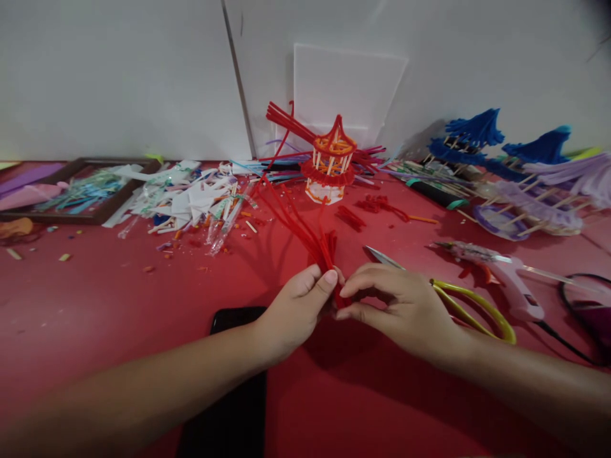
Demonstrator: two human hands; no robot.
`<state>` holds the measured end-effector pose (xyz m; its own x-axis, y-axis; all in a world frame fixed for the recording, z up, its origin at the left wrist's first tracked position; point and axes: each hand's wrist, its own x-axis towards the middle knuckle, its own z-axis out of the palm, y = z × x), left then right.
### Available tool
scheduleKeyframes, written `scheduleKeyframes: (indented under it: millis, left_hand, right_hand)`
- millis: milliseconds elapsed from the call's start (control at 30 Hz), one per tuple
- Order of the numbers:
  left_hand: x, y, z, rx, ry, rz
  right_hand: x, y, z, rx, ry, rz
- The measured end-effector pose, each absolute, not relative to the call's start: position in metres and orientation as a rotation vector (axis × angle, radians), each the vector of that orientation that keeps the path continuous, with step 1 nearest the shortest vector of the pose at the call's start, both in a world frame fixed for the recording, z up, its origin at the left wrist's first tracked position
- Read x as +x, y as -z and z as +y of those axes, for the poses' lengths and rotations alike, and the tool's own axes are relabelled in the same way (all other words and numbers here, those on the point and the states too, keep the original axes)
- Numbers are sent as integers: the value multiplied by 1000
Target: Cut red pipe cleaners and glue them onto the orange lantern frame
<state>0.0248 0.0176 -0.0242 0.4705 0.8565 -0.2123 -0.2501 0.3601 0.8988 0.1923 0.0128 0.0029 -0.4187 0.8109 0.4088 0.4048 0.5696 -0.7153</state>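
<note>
A bundle of red pipe cleaners (310, 236) is gripped in my left hand (298, 302), the thumb pressed over the stems. Their long ends fan up and to the left. My right hand (398, 305) pinches the lower end of the same bundle between thumb and fingers. Behind my right hand lies a pair of scissors with yellow handles (477, 308), the blades partly covered by the hand. Beyond the bundle stands a small red and orange pavilion model (331, 162) on a white base. Cut red pieces (351, 218) lie in front of it.
A pink glue gun (506, 273) with a cord lies at right, near blue-roofed models (472, 137) and a lilac one (539, 203). Paper scraps (191, 197) and a brown frame (90, 216) are at left. A black phone (229, 407) lies under my left forearm.
</note>
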Motion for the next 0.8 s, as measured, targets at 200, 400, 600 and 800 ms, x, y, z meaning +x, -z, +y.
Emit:
scheduleKeyframes:
  millis: [200, 400, 600, 800]
  left_hand:
    - [26, 22, 17, 906, -846, 775]
    - [25, 22, 17, 908, -878, 755]
    - [26, 20, 16, 877, -895, 817]
    - [27, 17, 15, 834, -901, 847]
  right_hand:
    - [195, 2, 13, -876, -599, -2108]
    - [195, 3, 11, -900, -482, -2108]
    - [193, 6, 9, -939, -402, -2089]
    - [192, 5, 4, -920, -229, -2166]
